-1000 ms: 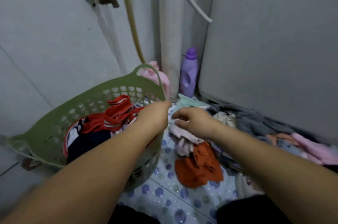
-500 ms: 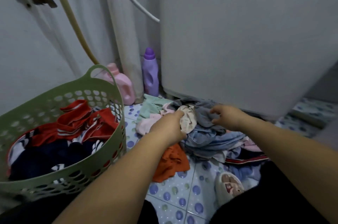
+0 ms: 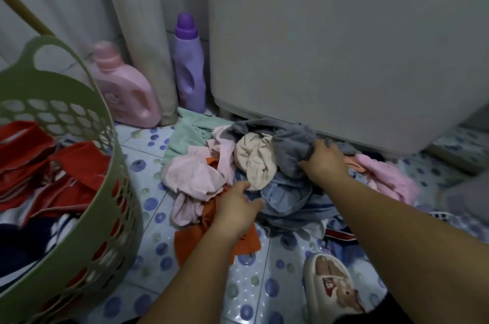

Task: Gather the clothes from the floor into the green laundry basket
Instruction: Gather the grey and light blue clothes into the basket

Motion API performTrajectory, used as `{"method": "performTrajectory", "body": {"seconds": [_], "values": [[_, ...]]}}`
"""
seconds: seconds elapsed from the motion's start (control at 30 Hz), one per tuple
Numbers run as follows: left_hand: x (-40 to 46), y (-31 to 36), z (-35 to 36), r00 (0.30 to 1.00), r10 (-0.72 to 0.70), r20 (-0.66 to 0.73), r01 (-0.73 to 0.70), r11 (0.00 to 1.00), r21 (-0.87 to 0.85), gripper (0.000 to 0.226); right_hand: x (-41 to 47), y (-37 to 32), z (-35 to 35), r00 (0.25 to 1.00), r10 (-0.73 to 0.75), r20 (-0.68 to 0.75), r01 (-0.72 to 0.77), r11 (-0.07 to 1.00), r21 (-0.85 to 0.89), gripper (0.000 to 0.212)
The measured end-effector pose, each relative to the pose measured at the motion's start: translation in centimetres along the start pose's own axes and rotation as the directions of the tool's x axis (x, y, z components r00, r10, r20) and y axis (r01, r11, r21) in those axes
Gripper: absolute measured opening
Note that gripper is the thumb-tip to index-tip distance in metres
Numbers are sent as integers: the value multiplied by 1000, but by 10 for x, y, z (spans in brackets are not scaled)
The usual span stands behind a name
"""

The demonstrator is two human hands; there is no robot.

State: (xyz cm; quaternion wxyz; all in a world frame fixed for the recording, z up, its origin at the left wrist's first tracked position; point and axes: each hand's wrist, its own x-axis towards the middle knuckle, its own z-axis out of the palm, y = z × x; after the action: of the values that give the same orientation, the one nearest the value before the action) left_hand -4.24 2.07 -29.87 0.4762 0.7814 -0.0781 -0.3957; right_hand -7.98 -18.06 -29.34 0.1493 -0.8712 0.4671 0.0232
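Right hand (image 3: 324,162) gripping grey cloth (image 3: 291,150) on the floor pile, left hand (image 3: 235,208) reaching in with fingers spread over blue cloth (image 3: 288,196), green basket (image 3: 87,117) sitting left holding red clothes (image 3: 39,159)

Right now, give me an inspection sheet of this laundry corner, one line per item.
Surface: dotted tile floor, partly covered.
Job's things: green basket holds red and dark clothes; mixed pile on floor.
Clutter: pink jug, purple bottle, slipper.
Grippers: left hand open over pile; right hand gripping grey garment.
Cables: tan hose.
Surroundings: grey appliance, wall.
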Motion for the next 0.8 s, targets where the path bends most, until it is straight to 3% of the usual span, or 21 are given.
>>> {"method": "performTrajectory", "body": {"seconds": [0.07, 0.13, 0.2, 0.27, 0.33, 0.4, 0.47, 0.67, 0.8], "values": [[9, 0, 4, 1000, -14, -1, 13, 995, -102, 49, 7, -3, 1, 999, -47, -27, 47, 999, 12, 27], [14, 2, 5, 996, -82, 21, 85, 964, -252, 42, 3, -12, -2, 997, -47, -61, 58, 980, 193, 20], [13, 11, 1, 973, -176, 151, 225, 875, -430, 30, -16, -25, -6, 997, -45, -64, 68, 905, 420, 20], [12, 17, -4, 930, -218, 295, 358, 721, -594, 41, -46, -38, -11, 995, -103, -7, 82, 749, 658, 12], [16, 18, -10, 904, -214, 370, 418, 623, -661, 68, -79, -46, -17, 984, -169, 63, 42, 556, 830, 14], [13, 18, -14, 886, -175, 428, 450, 546, -707, 84, -108, -49, -24, 966, -241, 97, 8, 399, 917, 19], [6, 18, -17, 879, -108, 464, 453, 489, -745, 83, -128, -45, -27, 948, -289, 131, -31, 325, 945, 21], [-8, 15, -29, 939, -39, 341, 301, 572, -763, 69, -152, -33, -29, 924, -333, 189, -165, 99, 981, 8], [-16, 15, -37, 962, -61, 267, 249, 599, -761, 44, -163, -29, -34, 877, -403, 261, -258, 62, 964, 9]]}}
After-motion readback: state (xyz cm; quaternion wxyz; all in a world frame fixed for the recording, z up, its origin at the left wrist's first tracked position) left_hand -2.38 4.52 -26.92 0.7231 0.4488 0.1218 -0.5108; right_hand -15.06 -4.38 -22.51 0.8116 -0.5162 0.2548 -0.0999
